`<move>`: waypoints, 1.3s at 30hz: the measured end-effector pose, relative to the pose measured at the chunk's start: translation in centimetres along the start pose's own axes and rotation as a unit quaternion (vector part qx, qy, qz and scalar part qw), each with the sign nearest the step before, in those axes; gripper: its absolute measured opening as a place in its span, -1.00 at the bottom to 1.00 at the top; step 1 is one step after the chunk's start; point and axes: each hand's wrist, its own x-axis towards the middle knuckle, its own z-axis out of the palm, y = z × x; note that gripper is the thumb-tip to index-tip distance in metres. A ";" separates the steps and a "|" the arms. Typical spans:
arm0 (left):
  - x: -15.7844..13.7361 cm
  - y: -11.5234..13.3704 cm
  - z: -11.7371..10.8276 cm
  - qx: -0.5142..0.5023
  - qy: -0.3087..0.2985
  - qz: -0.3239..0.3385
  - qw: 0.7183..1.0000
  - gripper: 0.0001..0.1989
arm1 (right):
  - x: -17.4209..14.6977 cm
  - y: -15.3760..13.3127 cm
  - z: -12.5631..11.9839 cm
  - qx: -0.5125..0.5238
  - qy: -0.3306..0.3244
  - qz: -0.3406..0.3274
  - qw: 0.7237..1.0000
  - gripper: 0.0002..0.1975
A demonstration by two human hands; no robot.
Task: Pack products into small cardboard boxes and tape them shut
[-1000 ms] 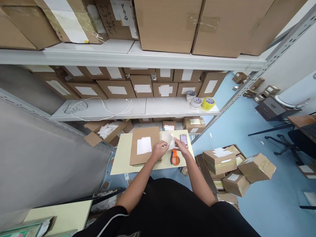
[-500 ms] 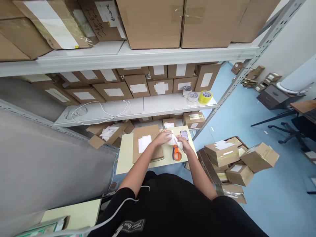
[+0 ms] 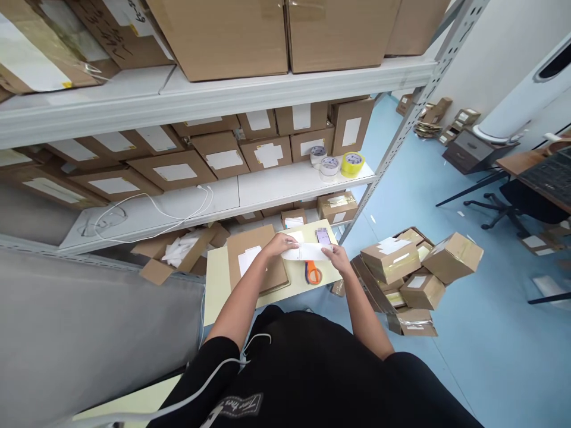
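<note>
A white paper slip (image 3: 307,252) is stretched out level between my two hands, above a small cream table (image 3: 216,279). My left hand (image 3: 280,245) pinches its left end, and my right hand (image 3: 338,258) grips its right end. Below the slip lies an orange and blue tape dispenser (image 3: 313,273). A phone (image 3: 323,235) rests on the table just beyond my right hand. Under my left forearm sits a flat cardboard box (image 3: 241,242) with a white label on top.
Several taped boxes (image 3: 392,261) are piled on the floor at right. A metal shelf (image 3: 276,191) ahead carries labelled boxes, a white cable (image 3: 169,219) and tape rolls (image 3: 352,164). An open carton (image 3: 156,270) with white paper juts out at left.
The crumpled or folded white paper is now spread flat between my hands, which have moved apart. My view has shifted a little, so the shelf appears further left.
</note>
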 end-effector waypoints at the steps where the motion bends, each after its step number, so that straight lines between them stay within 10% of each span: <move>1: 0.1 -0.1 0.0 -0.003 0.004 0.000 1.000 -0.64 | 0.1 0.2 -0.1 0.015 0.009 0.006 1.000 -0.55; 7: 0.6 -1.4 -1.2 -0.037 0.087 -0.022 0.995 -0.62 | 0.3 0.7 -3.1 0.118 0.129 0.050 0.983 -0.48; 20: 2.8 -3.2 2.3 0.068 0.232 -0.025 0.970 -0.46 | -1.0 -0.4 -1.3 0.049 0.075 0.021 0.996 -0.55; 25: -1.4 -2.4 2.4 -0.132 0.172 -0.003 0.976 -0.35 | -0.6 -2.3 -0.4 -0.012 0.021 -0.016 1.000 -0.45; 32: -6.6 -0.1 1.9 -0.118 0.113 -0.029 0.986 -0.60 | 0.7 -4.8 4.9 -0.045 -0.052 -0.065 0.996 -0.51; 39: -10.5 -0.2 1.8 -0.335 0.358 -0.046 0.871 -0.45 | 0.6 -5.4 10.0 -0.025 -0.092 0.004 0.995 -0.59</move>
